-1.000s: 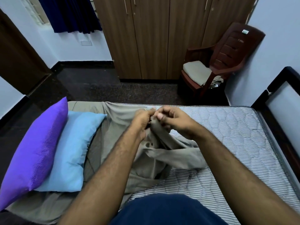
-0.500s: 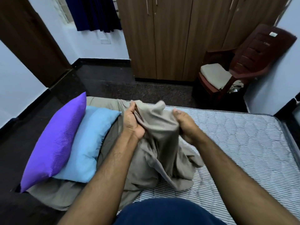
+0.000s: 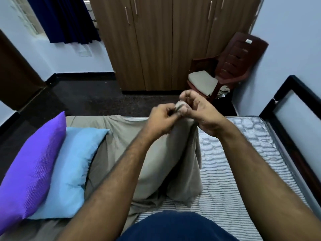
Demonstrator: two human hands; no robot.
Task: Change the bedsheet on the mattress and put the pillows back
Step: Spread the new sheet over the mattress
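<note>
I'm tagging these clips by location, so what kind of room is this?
Most likely a bedroom: a striped mattress in a bed frame, two pillows lying on it, and a tall wooden wardrobe against the far wall.

The purple pillow (image 3: 29, 167) is cut off at the frame's left edge.

Beyond my hands stands a brown wooden wardrobe (image 3: 156, 44) with slim vertical handles. To its right, past my right hand, a dark red plastic chair (image 3: 232, 65) carries a pale cushion (image 3: 202, 80) and leans against the blue wall (image 3: 286, 40). Far left of my left hand hangs a navy curtain (image 3: 64, 20). Dark speckled floor (image 3: 90, 101) lies between.
</note>
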